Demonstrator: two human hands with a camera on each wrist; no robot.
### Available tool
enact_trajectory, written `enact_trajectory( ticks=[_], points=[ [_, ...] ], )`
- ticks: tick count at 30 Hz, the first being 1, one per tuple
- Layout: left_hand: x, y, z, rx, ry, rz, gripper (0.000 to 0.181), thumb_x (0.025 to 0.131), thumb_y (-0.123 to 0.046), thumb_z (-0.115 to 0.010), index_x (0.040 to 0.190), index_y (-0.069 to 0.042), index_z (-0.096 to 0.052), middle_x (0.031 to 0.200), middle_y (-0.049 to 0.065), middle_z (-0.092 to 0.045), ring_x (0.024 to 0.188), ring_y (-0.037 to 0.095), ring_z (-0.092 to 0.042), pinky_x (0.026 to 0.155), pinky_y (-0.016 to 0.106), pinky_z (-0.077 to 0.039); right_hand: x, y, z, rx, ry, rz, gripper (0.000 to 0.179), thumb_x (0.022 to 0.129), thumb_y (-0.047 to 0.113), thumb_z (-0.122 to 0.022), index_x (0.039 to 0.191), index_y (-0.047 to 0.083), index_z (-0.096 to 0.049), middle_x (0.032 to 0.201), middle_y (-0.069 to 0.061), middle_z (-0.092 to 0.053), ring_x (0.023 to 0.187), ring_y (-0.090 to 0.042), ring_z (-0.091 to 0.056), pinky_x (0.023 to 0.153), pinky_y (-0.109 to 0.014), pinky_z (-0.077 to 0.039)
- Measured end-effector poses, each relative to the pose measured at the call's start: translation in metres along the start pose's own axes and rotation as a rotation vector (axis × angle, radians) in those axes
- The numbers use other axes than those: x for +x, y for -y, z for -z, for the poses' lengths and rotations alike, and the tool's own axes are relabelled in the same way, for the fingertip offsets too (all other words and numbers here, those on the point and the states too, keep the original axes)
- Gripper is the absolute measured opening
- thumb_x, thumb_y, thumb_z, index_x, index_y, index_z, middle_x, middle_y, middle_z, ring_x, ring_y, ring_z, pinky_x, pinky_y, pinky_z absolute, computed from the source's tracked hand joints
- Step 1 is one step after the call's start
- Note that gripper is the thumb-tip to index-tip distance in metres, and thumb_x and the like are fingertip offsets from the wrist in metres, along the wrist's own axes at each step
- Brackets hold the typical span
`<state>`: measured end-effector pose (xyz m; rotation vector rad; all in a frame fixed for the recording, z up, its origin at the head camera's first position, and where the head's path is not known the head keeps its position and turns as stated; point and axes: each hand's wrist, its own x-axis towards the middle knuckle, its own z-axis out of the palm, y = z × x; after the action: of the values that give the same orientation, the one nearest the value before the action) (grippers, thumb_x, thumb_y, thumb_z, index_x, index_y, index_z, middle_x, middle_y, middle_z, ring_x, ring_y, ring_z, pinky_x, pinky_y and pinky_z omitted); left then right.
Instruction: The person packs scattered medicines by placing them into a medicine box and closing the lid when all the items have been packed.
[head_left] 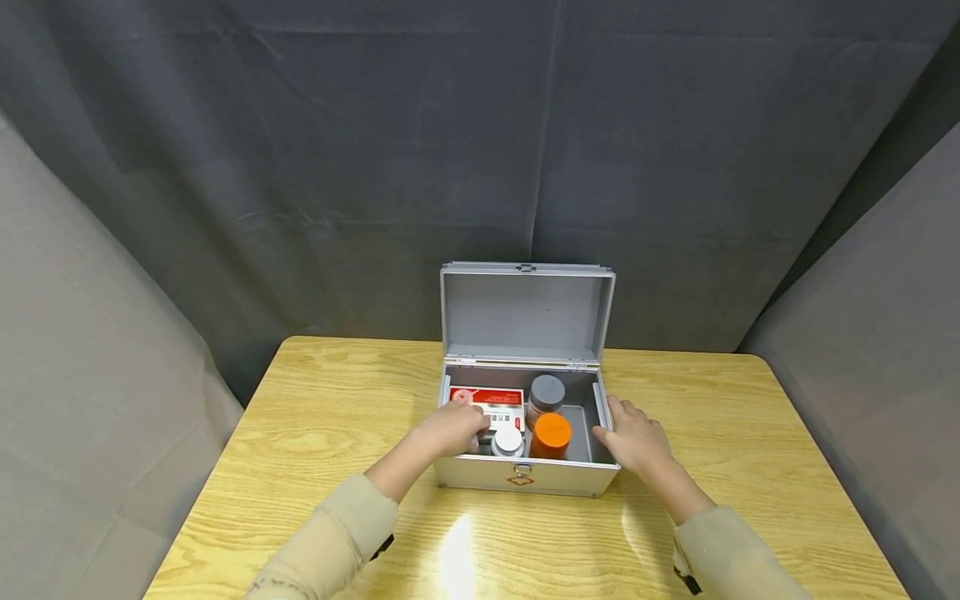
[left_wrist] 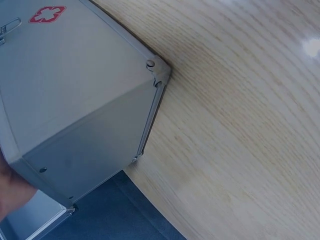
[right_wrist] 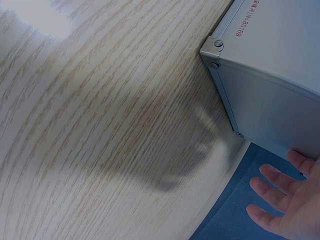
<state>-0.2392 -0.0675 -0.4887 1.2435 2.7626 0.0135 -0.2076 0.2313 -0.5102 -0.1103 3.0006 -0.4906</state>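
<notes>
A silver metal first-aid box (head_left: 480,473) stands on the table with its lid (head_left: 525,312) raised. Inside are a red-and-white medicine box (head_left: 498,397), a white-capped bottle (head_left: 508,441), an orange-capped bottle (head_left: 551,433) and a grey-capped jar (head_left: 547,392). My left hand (head_left: 453,429) reaches over the left wall, fingers down beside the white-capped bottle; I cannot tell whether they grip anything. Along the right wall lies my right hand (head_left: 637,437), thumb at the rim. In the right wrist view its fingers (right_wrist: 272,192) are spread and loosely bent beside the box.
The wooden table (head_left: 337,400) extends to both sides of the box. A dark grey curtain (head_left: 375,167) hangs behind it, and lighter grey fabric (head_left: 90,375) lines the sides. The raised lid stands near the table's back edge.
</notes>
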Motion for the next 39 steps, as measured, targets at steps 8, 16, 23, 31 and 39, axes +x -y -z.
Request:
enact_trajectory(
  ticks=[8, 16, 23, 31, 39],
  points=[
    [0.005, 0.0, -0.003, 0.008, 0.03, 0.032, 0.015, 0.068, -0.014, -0.074, 0.069, -0.015, -0.058, 0.064, -0.01, -0.048, 0.061, 0.006, -0.045, 0.058, 0.023, -0.039, 0.0, 0.0, 0.0, -0.001, 0.009, -0.011, 0.068, 0.089, 0.039, -0.045, 0.138, -0.005, -0.028, 0.133, -0.03, -0.038, 0.12, -0.048, -0.036, 0.092, -0.064, -0.028],
    [0.009, -0.001, -0.006, 0.047, 0.025, 0.04, 0.024, 0.066, -0.013, -0.074, 0.062, -0.017, -0.051, 0.062, -0.008, -0.05, 0.058, 0.008, -0.046, 0.057, 0.025, -0.04, -0.001, 0.0, 0.0, 0.002, 0.011, -0.01, 0.068, 0.088, 0.039, -0.044, 0.138, -0.005, -0.029, 0.133, -0.031, -0.038, 0.12, -0.048, -0.036, 0.093, -0.064, -0.028],
    [0.01, -0.003, -0.005, 0.061, 0.038, 0.055, 0.024, 0.067, -0.014, -0.074, 0.062, -0.017, -0.051, 0.064, -0.007, -0.052, 0.06, 0.009, -0.049, 0.057, 0.026, -0.042, -0.001, 0.001, 0.001, -0.002, 0.006, -0.009, 0.067, 0.088, 0.038, -0.046, 0.137, -0.005, -0.03, 0.132, -0.03, -0.039, 0.119, -0.047, -0.038, 0.091, -0.064, -0.03],
    [0.01, -0.003, -0.008, 0.084, 0.027, 0.063, 0.023, 0.065, -0.015, -0.076, 0.062, -0.017, -0.053, 0.066, -0.007, -0.057, 0.064, 0.01, -0.055, 0.061, 0.028, -0.045, -0.001, 0.001, 0.001, 0.002, 0.011, -0.013, 0.067, 0.089, 0.038, -0.046, 0.137, -0.005, -0.03, 0.132, -0.031, -0.039, 0.119, -0.048, -0.037, 0.092, -0.064, -0.029],
    [0.011, -0.003, -0.008, 0.076, 0.032, 0.067, 0.023, 0.066, -0.014, -0.075, 0.063, -0.017, -0.053, 0.066, -0.007, -0.054, 0.062, 0.01, -0.052, 0.061, 0.028, -0.043, 0.0, 0.001, 0.0, 0.008, 0.005, -0.01, 0.067, 0.088, 0.039, -0.045, 0.138, -0.005, -0.03, 0.132, -0.031, -0.039, 0.118, -0.047, -0.038, 0.092, -0.064, -0.03]
  ],
)
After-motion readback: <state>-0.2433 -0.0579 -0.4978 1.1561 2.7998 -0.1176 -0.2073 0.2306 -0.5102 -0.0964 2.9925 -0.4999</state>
